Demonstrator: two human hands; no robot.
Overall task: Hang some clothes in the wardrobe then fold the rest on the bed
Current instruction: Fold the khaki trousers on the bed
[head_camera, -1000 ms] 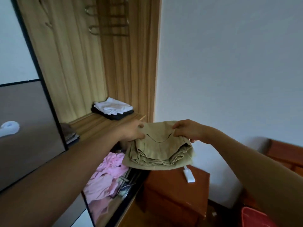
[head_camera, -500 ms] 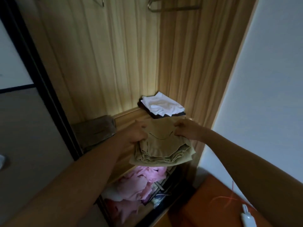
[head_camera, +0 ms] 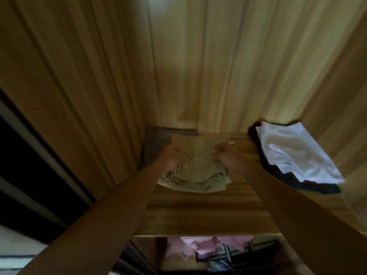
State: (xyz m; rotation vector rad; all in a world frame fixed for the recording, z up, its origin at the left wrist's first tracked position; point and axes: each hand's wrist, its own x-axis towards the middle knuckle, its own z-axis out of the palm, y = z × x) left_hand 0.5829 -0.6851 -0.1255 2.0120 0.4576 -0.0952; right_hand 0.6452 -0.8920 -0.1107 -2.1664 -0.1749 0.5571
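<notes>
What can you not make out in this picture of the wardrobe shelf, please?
1. Head view: dark flat item, mostly covered by the folded khaki garment.
2. Head view: pink clothes, upper part hidden by the shelf.
3. Head view: fingertips of left hand and right hand, blurred, buried in the garment.

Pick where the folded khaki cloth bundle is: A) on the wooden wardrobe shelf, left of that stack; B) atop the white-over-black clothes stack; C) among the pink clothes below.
A: left hand and right hand hold the folded khaki cloth bundle on the wooden wardrobe shelf.
</notes>
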